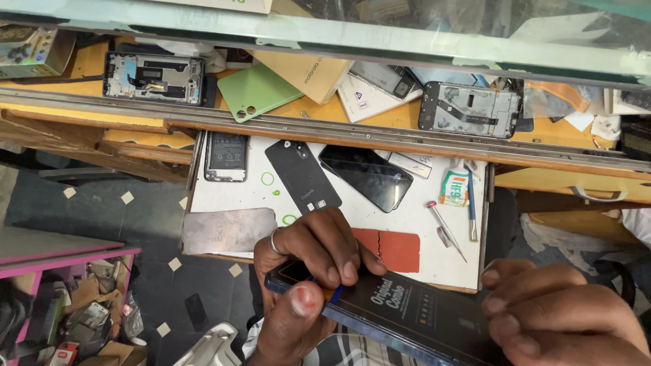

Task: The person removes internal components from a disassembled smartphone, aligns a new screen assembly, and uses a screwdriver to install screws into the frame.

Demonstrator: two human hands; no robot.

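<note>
Gripping dark phone [407, 315] off worktop [413, 261] near edge, both hands clamped: left hand [308, 271], right hand [563, 315] | risk: slipping, dropping to floor [95, 217]

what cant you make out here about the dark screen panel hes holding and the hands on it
Head view only:
- Dark screen panel: its lower right end runs off the bottom edge and under the right hand.
- Its left end: covered by the left hand; thumb and fingers hide the corner.
- Right hand: cut off by the frame's corner, so its grip is unclear.
- Small parts inside the opened phone: too small.
</note>
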